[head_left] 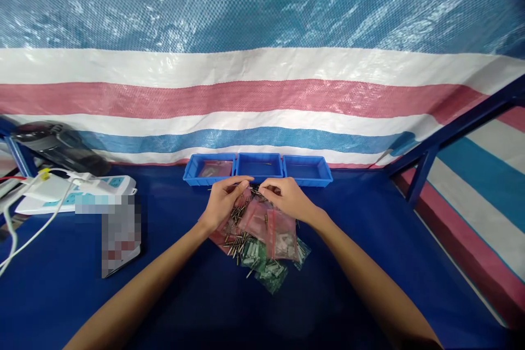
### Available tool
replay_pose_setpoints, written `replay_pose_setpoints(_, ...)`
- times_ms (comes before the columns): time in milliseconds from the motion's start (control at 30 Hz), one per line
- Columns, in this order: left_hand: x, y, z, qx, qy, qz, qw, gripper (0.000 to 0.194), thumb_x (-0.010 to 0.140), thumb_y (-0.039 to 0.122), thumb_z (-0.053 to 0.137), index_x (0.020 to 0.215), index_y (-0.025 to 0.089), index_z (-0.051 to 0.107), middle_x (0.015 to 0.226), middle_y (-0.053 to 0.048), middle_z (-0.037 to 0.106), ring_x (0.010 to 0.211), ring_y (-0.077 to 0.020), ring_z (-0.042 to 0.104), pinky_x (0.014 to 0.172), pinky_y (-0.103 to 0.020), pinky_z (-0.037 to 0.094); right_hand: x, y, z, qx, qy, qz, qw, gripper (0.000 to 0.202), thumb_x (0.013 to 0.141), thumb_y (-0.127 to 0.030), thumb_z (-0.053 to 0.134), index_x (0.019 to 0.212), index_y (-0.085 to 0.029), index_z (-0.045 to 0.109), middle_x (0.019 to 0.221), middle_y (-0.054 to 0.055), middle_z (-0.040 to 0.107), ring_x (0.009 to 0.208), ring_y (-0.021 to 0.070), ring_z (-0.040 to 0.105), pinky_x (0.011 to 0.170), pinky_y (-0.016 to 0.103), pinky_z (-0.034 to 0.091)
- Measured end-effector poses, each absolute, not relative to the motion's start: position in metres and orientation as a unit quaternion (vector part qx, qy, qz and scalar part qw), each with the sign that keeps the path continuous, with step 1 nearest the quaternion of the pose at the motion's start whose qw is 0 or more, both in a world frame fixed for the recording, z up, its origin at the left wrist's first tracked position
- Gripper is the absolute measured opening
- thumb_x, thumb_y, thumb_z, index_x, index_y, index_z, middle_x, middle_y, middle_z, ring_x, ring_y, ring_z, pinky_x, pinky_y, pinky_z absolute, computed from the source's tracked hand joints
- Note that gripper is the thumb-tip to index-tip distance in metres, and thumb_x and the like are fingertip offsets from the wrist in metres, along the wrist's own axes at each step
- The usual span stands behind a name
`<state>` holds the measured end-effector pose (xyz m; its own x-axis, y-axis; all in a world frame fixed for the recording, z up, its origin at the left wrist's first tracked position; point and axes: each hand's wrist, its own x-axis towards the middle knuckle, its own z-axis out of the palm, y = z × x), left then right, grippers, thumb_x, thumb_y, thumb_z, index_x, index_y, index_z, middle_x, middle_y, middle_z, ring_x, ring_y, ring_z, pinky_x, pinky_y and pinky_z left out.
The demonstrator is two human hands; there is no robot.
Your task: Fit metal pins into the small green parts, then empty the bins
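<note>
My left hand (221, 205) is closed, thumb and fingers pinched on what looks like a small pinkish zip bag (245, 197) hanging under the thumb. Facing it, my right hand (288, 197) has curled fingers pressed together; whatever they hold is too small or hidden to make out. Below both hands lies a loose heap of thin metal pins (234, 245). Red-edged clear zip bags (282, 238) lie over part of the heap. Nearer me are greenish clear bags (272, 274) with small pale pieces inside.
Three joined blue trays (307, 181) stand behind my hands; the left one contains a clear bag (215, 168). At left are a white power strip (123, 186) with cables, a dark bottle (65, 147) and a blurred-out flat object (122, 235). A blue metal frame (424, 175) borders the right.
</note>
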<state>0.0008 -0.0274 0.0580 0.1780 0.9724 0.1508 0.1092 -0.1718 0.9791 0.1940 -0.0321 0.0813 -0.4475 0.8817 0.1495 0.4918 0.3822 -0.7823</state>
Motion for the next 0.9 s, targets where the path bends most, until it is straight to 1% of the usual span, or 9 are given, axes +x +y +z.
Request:
replay_pose_setpoints(67, 0.001, -0.028, 0.059, 0.604, 0.441, 0.459, 0.479, 0.029, 0.081, 0.037, 0.064, 0.098, 0.014, 0.068, 0.049, 0.005, 0.048, 0.04, -0.0047, 0.038, 0.04, -0.017, 0.031, 0.193, -0.032, 0.08, -0.438, -0.78, 0.341, 0.288, 0.019, 0.088, -0.024, 0.05, 0.085, -0.016, 0.066, 0.068, 0.0, 0.061, 0.059, 0.0093, 0.049, 0.059, 0.023, 0.034)
replay_pose_setpoints(200, 0.003, -0.03, 0.057, 0.601, 0.422, 0.453, 0.506, 0.032, 0.08, 0.037, 0.065, 0.104, 0.016, 0.063, 0.055, 0.004, 0.055, 0.042, -0.0053, 0.041, 0.04, -0.016, 0.032, 0.191, -0.034, 0.077, -0.424, -0.787, 0.351, 0.28, 0.018, 0.088, -0.029, 0.053, 0.087, -0.016, 0.066, 0.06, -0.003, 0.054, 0.054, 0.0079, 0.042, 0.054, 0.022, 0.03)
replay_pose_setpoints(367, 0.003, -0.031, 0.053, 0.598, 0.413, 0.44, 0.527, 0.036, 0.08, 0.035, 0.066, 0.109, 0.016, 0.061, 0.058, 0.002, 0.058, 0.042, -0.0058, 0.041, 0.041, -0.016, 0.033, 0.187, -0.036, 0.076, -0.392, -0.804, 0.347, 0.283, 0.021, 0.09, -0.025, 0.051, 0.082, -0.016, 0.067, 0.057, -0.005, 0.048, 0.051, 0.0069, 0.037, 0.053, 0.021, 0.027)
replay_pose_setpoints(433, 0.003, -0.031, 0.051, 0.595, 0.409, 0.436, 0.536, 0.037, 0.08, 0.036, 0.066, 0.11, 0.016, 0.06, 0.06, 0.001, 0.059, 0.043, -0.0063, 0.042, 0.042, -0.017, 0.034, 0.187, -0.036, 0.077, -0.398, -0.801, 0.338, 0.293, 0.022, 0.091, -0.024, 0.049, 0.08, -0.015, 0.066, 0.056, -0.005, 0.048, 0.051, 0.0071, 0.036, 0.052, 0.021, 0.027)
replay_pose_setpoints(500, 0.003, -0.03, 0.05, 0.591, 0.409, 0.438, 0.54, 0.035, 0.079, 0.037, 0.066, 0.107, 0.015, 0.062, 0.064, -0.001, 0.062, 0.044, -0.0071, 0.045, 0.043, -0.018, 0.036, 0.189, -0.036, 0.077, -0.409, -0.791, 0.333, 0.311, 0.023, 0.091, -0.025, 0.047, 0.079, -0.015, 0.065, 0.059, -0.003, 0.051, 0.052, 0.0078, 0.039, 0.053, 0.021, 0.029)
replay_pose_setpoints(567, 0.003, -0.03, 0.05, 0.589, 0.417, 0.445, 0.53, 0.03, 0.078, 0.037, 0.067, 0.096, 0.013, 0.065, 0.066, -0.002, 0.063, 0.045, -0.0074, 0.045, 0.043, -0.019, 0.037, 0.19, -0.035, 0.077, -0.415, -0.779, 0.333, 0.331, 0.024, 0.092, -0.026, 0.046, 0.08, -0.015, 0.064, 0.061, -0.002, 0.053, 0.054, 0.009, 0.042, 0.054, 0.022, 0.031)
replay_pose_setpoints(667, 0.004, -0.031, 0.05, 0.588, 0.431, 0.46, 0.507, 0.025, 0.077, 0.036, 0.068, 0.084, 0.012, 0.068, 0.06, 0.0, 0.059, 0.045, -0.0069, 0.044, 0.043, -0.019, 0.035, 0.19, -0.034, 0.075, -0.414, -0.775, 0.34, 0.335, 0.024, 0.092, -0.026, 0.045, 0.079, -0.016, 0.062, 0.06, -0.002, 0.053, 0.055, 0.0097, 0.044, 0.055, 0.022, 0.032)
replay_pose_setpoints(767, 0.005, -0.032, 0.051, 0.584, 0.434, 0.473, 0.497, 0.025, 0.077, 0.035, 0.069, 0.087, 0.013, 0.069, 0.059, 0.0, 0.059, 0.045, -0.0068, 0.044, 0.043, -0.019, 0.036, 0.19, -0.033, 0.073, -0.413, -0.786, 0.336, 0.315, 0.024, 0.092, -0.026, 0.046, 0.075, -0.016, 0.061, 0.058, -0.003, 0.05, 0.053, 0.0086, 0.041, 0.054, 0.022, 0.029)
replay_pose_setpoints(900, 0.005, -0.033, 0.054, 0.59, 0.416, 0.482, 0.495, 0.024, 0.081, 0.036, 0.064, 0.089, 0.013, 0.067, 0.07, -0.002, 0.064, 0.046, -0.0064, 0.047, 0.046, -0.02, 0.039, 0.189, -0.032, 0.07, -0.428, -0.799, 0.32, 0.276, 0.029, 0.09, -0.026, 0.048, 0.066, -0.014, 0.059, 0.055, -0.004, 0.046, 0.051, 0.0079, 0.036, 0.052, 0.022, 0.025)
